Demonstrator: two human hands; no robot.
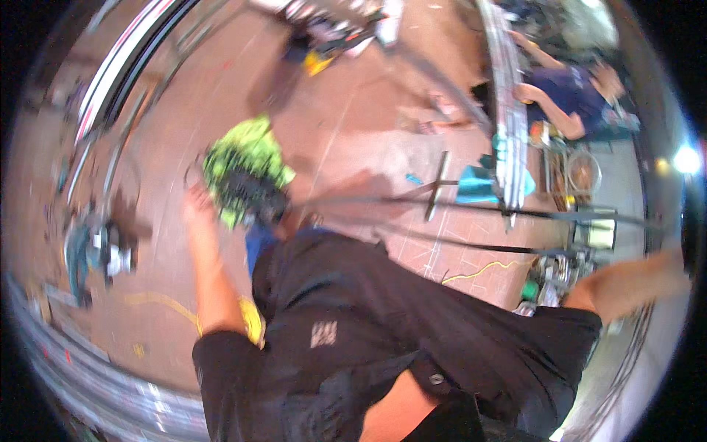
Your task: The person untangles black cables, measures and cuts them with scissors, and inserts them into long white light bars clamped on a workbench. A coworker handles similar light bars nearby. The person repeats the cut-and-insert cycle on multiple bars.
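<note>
My left hand (197, 206) is low on the left, its fingers smeared by motion. Right beside it is a lime-green and black crumpled bundle (249, 171); whether the hand grips it or only passes near, I cannot tell. My right forearm (633, 286) reaches out to the right rim of the picture, where the hand is lost from sight. Two long dark straps or bars (471, 206) run from near my waist toward the right.
Another person (567, 96) works at a long stack of metal profiles (508, 110) at upper right. A teal power saw (92, 254) stands on the left floor. Long bars (125, 66) lie at upper left. A yellow cable (479, 272) crosses the tiled floor, near a light-blue object (475, 186).
</note>
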